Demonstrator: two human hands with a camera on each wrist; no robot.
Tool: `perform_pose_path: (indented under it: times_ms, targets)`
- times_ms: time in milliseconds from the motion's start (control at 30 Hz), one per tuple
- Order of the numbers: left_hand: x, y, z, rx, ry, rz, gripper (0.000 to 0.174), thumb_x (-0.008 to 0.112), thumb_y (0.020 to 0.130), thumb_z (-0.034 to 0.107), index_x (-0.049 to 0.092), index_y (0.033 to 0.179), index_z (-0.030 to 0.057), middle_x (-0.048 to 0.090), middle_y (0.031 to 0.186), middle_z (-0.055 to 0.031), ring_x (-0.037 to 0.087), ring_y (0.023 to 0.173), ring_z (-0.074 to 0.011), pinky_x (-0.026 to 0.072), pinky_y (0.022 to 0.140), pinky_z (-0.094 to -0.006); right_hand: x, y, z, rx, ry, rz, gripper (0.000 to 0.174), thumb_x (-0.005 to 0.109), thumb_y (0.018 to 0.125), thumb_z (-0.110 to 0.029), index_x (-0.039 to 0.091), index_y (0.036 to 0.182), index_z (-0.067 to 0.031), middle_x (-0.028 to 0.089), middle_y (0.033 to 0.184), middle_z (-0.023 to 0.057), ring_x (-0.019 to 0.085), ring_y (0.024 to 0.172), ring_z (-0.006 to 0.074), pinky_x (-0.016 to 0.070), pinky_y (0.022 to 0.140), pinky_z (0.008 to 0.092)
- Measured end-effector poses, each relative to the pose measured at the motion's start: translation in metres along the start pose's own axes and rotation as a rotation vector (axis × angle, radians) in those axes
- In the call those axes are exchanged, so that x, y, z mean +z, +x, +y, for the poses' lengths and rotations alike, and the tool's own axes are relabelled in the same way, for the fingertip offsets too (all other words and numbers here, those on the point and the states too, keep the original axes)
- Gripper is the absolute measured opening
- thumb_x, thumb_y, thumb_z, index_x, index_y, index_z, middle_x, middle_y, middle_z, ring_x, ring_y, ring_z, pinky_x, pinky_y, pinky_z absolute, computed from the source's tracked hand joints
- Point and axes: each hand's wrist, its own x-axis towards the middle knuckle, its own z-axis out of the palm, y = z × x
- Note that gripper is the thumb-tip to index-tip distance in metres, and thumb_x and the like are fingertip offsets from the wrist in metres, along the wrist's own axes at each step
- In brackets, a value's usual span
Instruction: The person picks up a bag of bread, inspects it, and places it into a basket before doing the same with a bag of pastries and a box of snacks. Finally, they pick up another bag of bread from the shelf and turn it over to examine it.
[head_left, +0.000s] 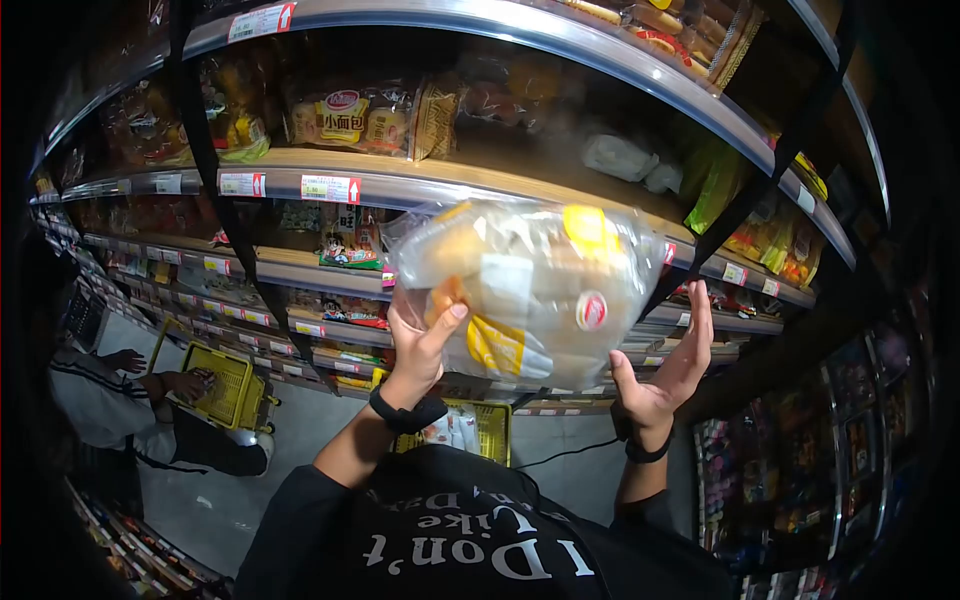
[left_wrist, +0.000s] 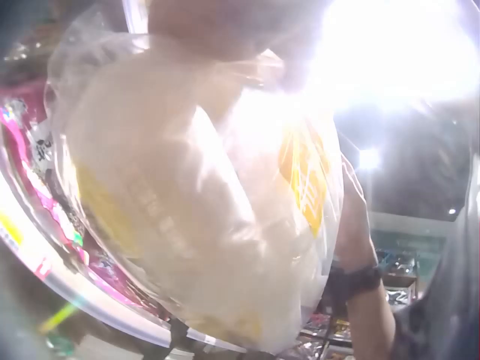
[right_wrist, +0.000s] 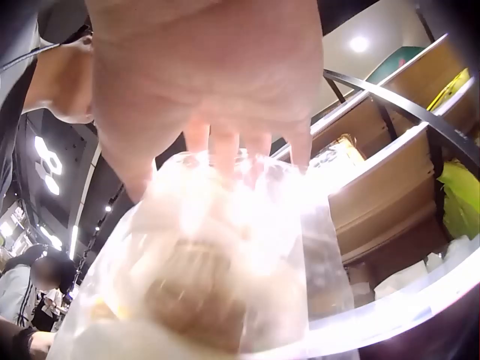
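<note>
A large clear plastic bag of bread (head_left: 545, 300), with yellow printed patches and a small red round logo, is held up in front of the shelves. My left hand (head_left: 422, 340) grips its left side, thumb over the near face and the other fingers hidden behind. At the bag's right edge, my right hand (head_left: 665, 375) is raised with its fingers straight and its thumb apart. Seen from the left wrist, the crinkled bag (left_wrist: 180, 180) covers much of the view. In the right wrist view, the palm (right_wrist: 217, 75) overlaps the bag's end, where brownish bread shows through the wrap.
Packaged bread (head_left: 345, 120) lines a wooden shelf (head_left: 500, 180) behind the bag, with price tags along the edge. A crumpled white bag (head_left: 620, 157) lies on that shelf. A yellow basket (head_left: 490, 430) is below me. On the left, another person stands by a yellow cart (head_left: 222, 380).
</note>
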Motion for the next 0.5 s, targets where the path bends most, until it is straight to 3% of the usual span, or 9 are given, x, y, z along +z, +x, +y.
perform_pose_path:
  times_ms: [100, 133, 233, 267, 300, 367, 500]
  targets:
    - [0.009, 0.013, -0.008, -0.052, -0.183, 0.181, 0.042, 0.071, 0.094, 0.015, 0.055, 0.132, 0.0052, 0.065, 0.123, -0.0055, 0.063, 0.112, -0.016, 0.0482, 0.102, -0.0333, 0.011, -0.017, -0.005, 0.176, 0.052, 0.021, 0.105, 0.087, 0.072, -0.016, 0.024, 0.155, -0.0022, 0.026, 0.161, 0.0252, 0.034, 0.146, 0.0406, 0.0247, 0.122, 0.0487]
    - [0.017, 0.014, -0.003, -0.116, -0.215, 0.186, 0.043, 0.066, 0.099, 0.026, 0.052, 0.136, 0.009, 0.063, 0.128, -0.0058, 0.062, 0.116, -0.0194, 0.0481, 0.104, -0.0375, 0.015, -0.022, -0.01, 0.279, 0.094, -0.014, 0.108, 0.087, 0.073, -0.015, 0.021, 0.156, -0.0017, 0.021, 0.162, 0.0254, 0.032, 0.147, 0.0381, 0.0247, 0.122, 0.048]
    - [0.037, 0.016, 0.003, -0.347, -0.464, 0.259, 0.051, 0.064, 0.1, 0.037, 0.049, 0.141, 0.0119, 0.061, 0.131, -0.0072, 0.06, 0.121, -0.0229, 0.0466, 0.106, -0.0416, 0.032, -0.04, -0.009, 0.502, 0.305, -0.079, 0.114, 0.083, 0.075, -0.005, 0.008, 0.161, -0.0022, 0.021, 0.164, 0.021, 0.031, 0.148, 0.0335, 0.0242, 0.122, 0.0456]
    - [0.039, 0.015, -0.001, -0.408, -0.552, 0.282, 0.051, 0.068, 0.098, 0.035, 0.049, 0.14, 0.0149, 0.055, 0.137, -0.0033, 0.056, 0.124, -0.0212, 0.0448, 0.107, -0.0437, 0.038, -0.038, -0.009, 0.574, 0.435, -0.076, 0.115, 0.083, 0.076, -0.003, 0.005, 0.161, -0.0022, 0.021, 0.164, 0.0209, 0.031, 0.147, 0.031, 0.0263, 0.121, 0.0446]
    - [0.045, 0.014, 0.003, -0.45, -0.583, 0.264, 0.053, 0.067, 0.098, 0.038, 0.047, 0.142, 0.0153, 0.055, 0.138, -0.0039, 0.055, 0.126, -0.0221, 0.0442, 0.108, -0.0446, 0.045, -0.042, -0.007, 0.58, 0.46, -0.055, 0.106, 0.081, 0.081, -0.006, 0.011, 0.16, -0.0015, 0.03, 0.16, 0.0194, 0.037, 0.143, 0.0288, 0.0311, 0.118, 0.0428]
    - [0.062, 0.014, 0.012, -0.529, -0.647, 0.225, 0.058, 0.065, 0.098, 0.043, 0.044, 0.145, 0.016, 0.054, 0.139, -0.0053, 0.053, 0.128, -0.024, 0.0429, 0.109, -0.0463, 0.043, -0.036, -0.001, 0.742, 0.769, -0.223, 0.098, 0.079, 0.084, -0.005, 0.014, 0.158, -0.0002, 0.038, 0.153, 0.0203, 0.042, 0.14, 0.0282, 0.0344, 0.116, 0.0433]
    - [0.078, 0.025, 0.011, -0.518, -0.617, 0.163, 0.061, 0.058, 0.1, 0.052, 0.045, 0.146, 0.0139, 0.057, 0.139, -0.0069, 0.056, 0.128, -0.0251, 0.0423, 0.11, -0.0466, 0.045, -0.012, -0.005, 0.666, 0.747, -0.231, 0.083, 0.073, 0.09, -0.006, 0.022, 0.155, 0.0006, 0.05, 0.143, 0.0158, 0.052, 0.129, 0.0235, 0.0418, 0.109, 0.0386]
